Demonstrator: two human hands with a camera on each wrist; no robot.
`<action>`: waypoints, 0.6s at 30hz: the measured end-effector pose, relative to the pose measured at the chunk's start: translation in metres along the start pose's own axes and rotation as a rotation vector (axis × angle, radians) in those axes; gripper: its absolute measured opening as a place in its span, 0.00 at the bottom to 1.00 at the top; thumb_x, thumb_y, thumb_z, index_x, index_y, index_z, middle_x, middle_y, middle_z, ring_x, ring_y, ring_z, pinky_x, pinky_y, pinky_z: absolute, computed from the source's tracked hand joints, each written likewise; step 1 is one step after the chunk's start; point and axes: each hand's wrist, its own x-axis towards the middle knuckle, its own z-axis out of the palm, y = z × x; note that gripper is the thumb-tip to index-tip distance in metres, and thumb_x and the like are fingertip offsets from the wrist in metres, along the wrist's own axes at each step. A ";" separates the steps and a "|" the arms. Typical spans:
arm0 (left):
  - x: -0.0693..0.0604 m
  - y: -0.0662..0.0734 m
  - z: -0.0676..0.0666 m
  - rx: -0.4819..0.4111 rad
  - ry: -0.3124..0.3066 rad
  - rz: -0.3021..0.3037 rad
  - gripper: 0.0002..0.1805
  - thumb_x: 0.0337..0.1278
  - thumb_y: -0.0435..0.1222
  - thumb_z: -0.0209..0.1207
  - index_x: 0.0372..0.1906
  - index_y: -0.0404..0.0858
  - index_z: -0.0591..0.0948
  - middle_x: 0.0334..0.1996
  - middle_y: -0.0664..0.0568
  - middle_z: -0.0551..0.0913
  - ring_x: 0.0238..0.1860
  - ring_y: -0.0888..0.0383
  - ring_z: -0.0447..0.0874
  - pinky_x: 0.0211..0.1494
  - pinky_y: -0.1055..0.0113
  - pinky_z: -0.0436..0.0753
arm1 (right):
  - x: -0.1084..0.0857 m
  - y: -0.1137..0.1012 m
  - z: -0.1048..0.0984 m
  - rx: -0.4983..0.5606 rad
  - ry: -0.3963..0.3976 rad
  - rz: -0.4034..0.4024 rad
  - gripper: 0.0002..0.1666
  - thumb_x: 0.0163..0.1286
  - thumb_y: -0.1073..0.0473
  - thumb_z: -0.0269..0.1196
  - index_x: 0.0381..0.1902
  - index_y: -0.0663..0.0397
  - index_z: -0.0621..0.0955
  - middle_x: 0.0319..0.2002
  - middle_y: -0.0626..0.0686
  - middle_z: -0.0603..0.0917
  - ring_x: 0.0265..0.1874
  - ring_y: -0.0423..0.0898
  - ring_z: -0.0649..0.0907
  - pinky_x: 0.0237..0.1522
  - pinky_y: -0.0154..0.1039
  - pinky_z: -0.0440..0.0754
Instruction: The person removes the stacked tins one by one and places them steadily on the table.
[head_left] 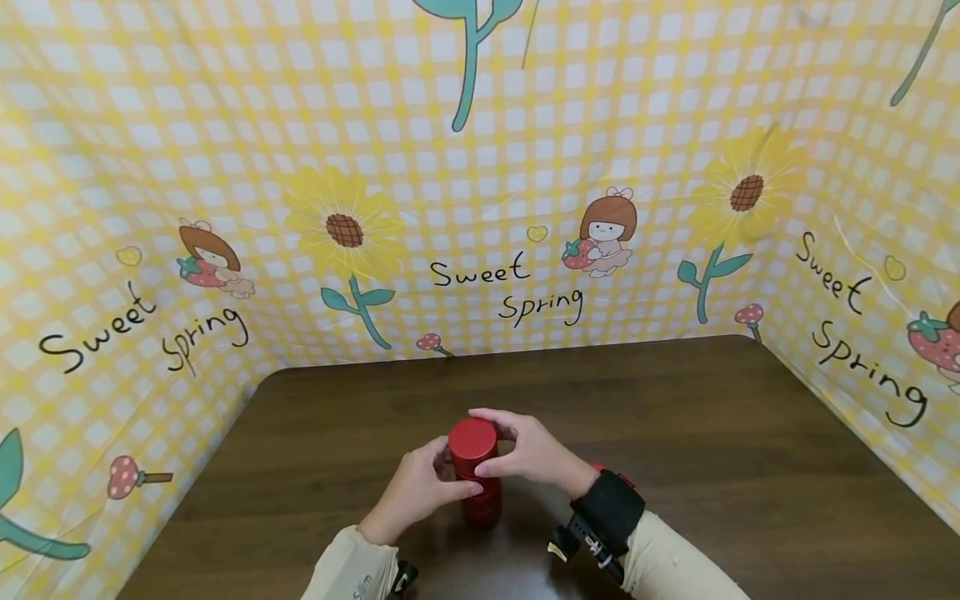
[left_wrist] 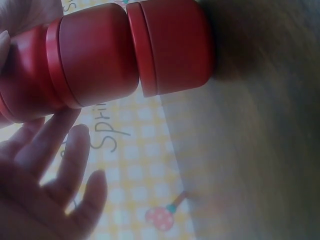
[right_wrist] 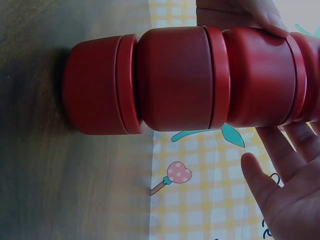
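Observation:
Several round red lidded tins stand in an upright stack on the table, with the flat top of the uppermost tin (head_left: 472, 437) facing me. My left hand (head_left: 412, 492) holds the upper part of the stack from the left, its thumb across the front. From the right, my right hand (head_left: 536, 450) grips the top tin between thumb and fingers. In the right wrist view the bottom tin (right_wrist: 95, 85) rests on the table, and the second tin (right_wrist: 175, 80) sits on it slightly out of line. Fingers hide parts of the upper tins.
The dark wooden table (head_left: 637, 400) extends around the stack. A yellow checked cloth (head_left: 465, 208) with printed flowers and lettering rises behind and along both sides. Black straps with small devices (head_left: 607, 512) sit at the wrists.

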 end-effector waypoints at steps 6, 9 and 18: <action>0.000 0.000 0.000 -0.006 -0.001 0.003 0.28 0.42 0.38 0.74 0.50 0.31 0.79 0.40 0.46 0.85 0.37 0.54 0.82 0.42 0.57 0.82 | 0.000 -0.001 0.000 -0.027 0.013 0.001 0.38 0.60 0.56 0.69 0.65 0.63 0.70 0.54 0.59 0.80 0.51 0.48 0.79 0.54 0.44 0.75; 0.001 0.000 -0.001 -0.008 -0.009 0.004 0.28 0.43 0.38 0.74 0.50 0.31 0.78 0.41 0.45 0.85 0.38 0.53 0.83 0.43 0.57 0.82 | 0.000 -0.001 -0.001 -0.029 0.025 -0.004 0.37 0.59 0.56 0.70 0.64 0.64 0.71 0.53 0.59 0.81 0.50 0.48 0.79 0.54 0.41 0.76; 0.000 0.001 -0.001 -0.019 -0.023 -0.018 0.32 0.43 0.39 0.74 0.54 0.29 0.76 0.43 0.44 0.84 0.38 0.53 0.82 0.43 0.57 0.82 | -0.001 -0.007 -0.004 0.052 0.053 0.032 0.36 0.58 0.63 0.70 0.62 0.68 0.70 0.51 0.63 0.81 0.46 0.49 0.83 0.48 0.38 0.80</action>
